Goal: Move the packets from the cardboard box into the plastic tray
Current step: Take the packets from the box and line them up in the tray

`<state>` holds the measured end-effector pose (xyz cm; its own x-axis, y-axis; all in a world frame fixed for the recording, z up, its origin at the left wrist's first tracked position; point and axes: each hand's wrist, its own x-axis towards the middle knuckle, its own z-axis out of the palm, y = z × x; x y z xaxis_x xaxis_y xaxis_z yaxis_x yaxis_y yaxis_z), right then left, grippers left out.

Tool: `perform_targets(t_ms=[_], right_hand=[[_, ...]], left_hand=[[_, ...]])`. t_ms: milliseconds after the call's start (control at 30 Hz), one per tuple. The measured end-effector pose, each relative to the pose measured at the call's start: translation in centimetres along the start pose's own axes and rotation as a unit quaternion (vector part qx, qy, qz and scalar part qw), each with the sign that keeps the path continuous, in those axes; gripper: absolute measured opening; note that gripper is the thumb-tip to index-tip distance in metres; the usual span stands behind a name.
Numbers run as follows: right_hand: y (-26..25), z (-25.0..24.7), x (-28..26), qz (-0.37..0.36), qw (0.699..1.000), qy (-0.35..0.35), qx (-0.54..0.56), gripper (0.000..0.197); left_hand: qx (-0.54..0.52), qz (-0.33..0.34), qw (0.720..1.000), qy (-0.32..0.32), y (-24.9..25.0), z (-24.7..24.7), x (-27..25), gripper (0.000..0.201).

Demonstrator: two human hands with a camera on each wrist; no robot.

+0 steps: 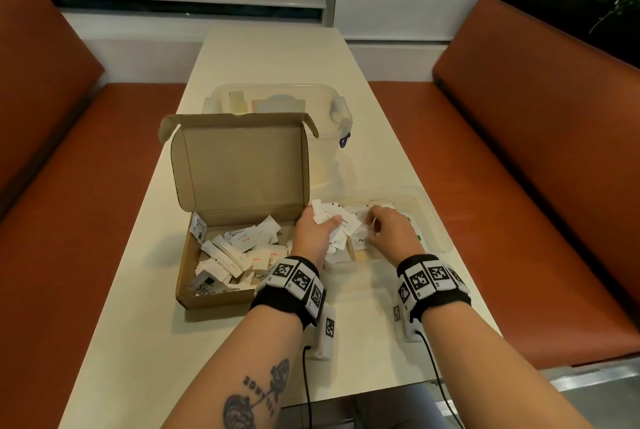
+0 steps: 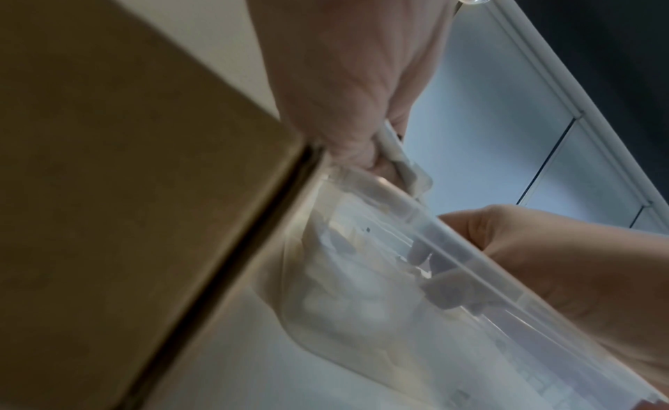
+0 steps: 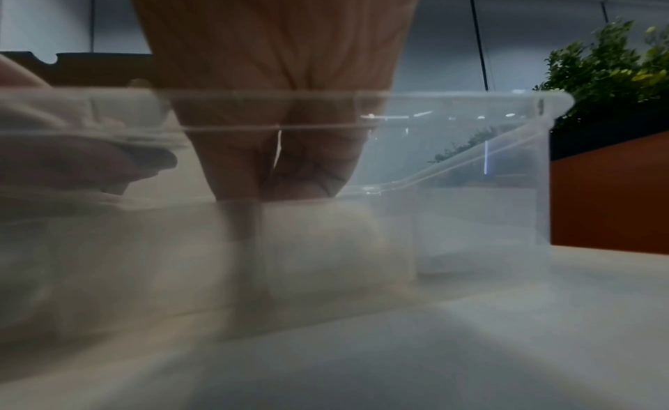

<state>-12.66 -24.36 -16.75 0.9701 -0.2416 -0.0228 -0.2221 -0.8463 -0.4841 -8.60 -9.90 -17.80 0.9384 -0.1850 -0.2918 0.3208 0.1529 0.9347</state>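
The left hand (image 1: 313, 227) holds a bunch of small white paper packets (image 1: 329, 215), with the thumb pressed on top of them and the fingers curled under. It holds them over the left end of the clear plastic tray (image 1: 434, 220), right next to the right wall of the brown cardboard box (image 1: 242, 186). In the left wrist view the same hand (image 2: 354, 81) grips a white packet edge above the tray rim (image 2: 452, 244). The right hand (image 1: 389, 227) is inside the tray with its fingers bent down among the packets lying there, but I cannot tell if it is pinching one. In the right wrist view the right hand's fingers (image 3: 253, 164) reach down behind the clear tray wall (image 3: 470, 115), and the rest is blurry. More white packets (image 1: 360, 238) lie in the tray under both hands. The cardboard box has its lid standing open, and a loose pile of white and tan packets (image 1: 239, 255) fills its bottom. The box sits near the left edge of the cream tabletop (image 1: 263, 54), and the tray sits near the right edge, just beside the box. A bigger clear plastic tub with a lid (image 1: 277, 99) stands behind the box, toward the far end of the tabletop. Orange-brown padded benches (image 1: 519, 151) run along both long sides of the table.
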Motion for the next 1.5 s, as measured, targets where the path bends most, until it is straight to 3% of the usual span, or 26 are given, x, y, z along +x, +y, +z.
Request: perform_targets(t_ms=[133,633,700,800,867,933,1033,1167,1400,1500], right_hand=[[-0.3,0.0,0.2,-0.016,0.999,-0.001,-0.027,0.011],[-0.3,0.2,0.1,-0.018,0.997,-0.002,-0.069,0.014],[-0.3,0.1,0.0,-0.017,0.999,0.0,-0.037,0.011],[-0.7,0.0,-0.4,0.003,0.995,0.056,0.086,0.002],[-1.1,-0.1,-0.6,0.022,0.983,0.083,0.162,0.012],[-1.6,-0.4,-0.7,0.035,0.976,0.063,0.207,0.018],[-2.0,-0.8,-0.8,0.046,0.969,0.028,0.24,0.012],[-2.3,-1.1,-0.7,0.06,0.957,0.039,0.281,0.018],[-1.3,-1.5,-0.7,0.082,0.961,0.098,0.247,0.007],[-0.2,-2.2,-0.6,0.079,0.98,0.088,0.162,0.012]], left_hand=[[-0.002,0.0,1.0,-0.004,0.0,0.0,-0.1,0.027],[0.001,-0.011,1.0,0.0,0.2,-0.1,-0.2,0.027],[-0.003,-0.011,1.0,-0.002,0.2,0.0,-0.3,0.028],[0.0,-0.01,1.0,-0.008,0.3,0.0,-0.4,0.033],[0.006,-0.007,1.0,-0.009,0.3,0.0,-0.4,0.033],[0.012,-0.007,1.0,-0.006,0.4,0.0,-0.4,0.033],[0.02,-0.008,1.0,-0.003,0.5,0.0,-0.5,0.036],[0.034,0.001,0.999,0.001,0.6,0.1,-0.6,0.034],[0.021,-0.005,1.0,0.006,0.5,0.1,-0.5,0.031],[0.022,-0.01,1.0,0.003,0.5,0.1,-0.4,0.029]])
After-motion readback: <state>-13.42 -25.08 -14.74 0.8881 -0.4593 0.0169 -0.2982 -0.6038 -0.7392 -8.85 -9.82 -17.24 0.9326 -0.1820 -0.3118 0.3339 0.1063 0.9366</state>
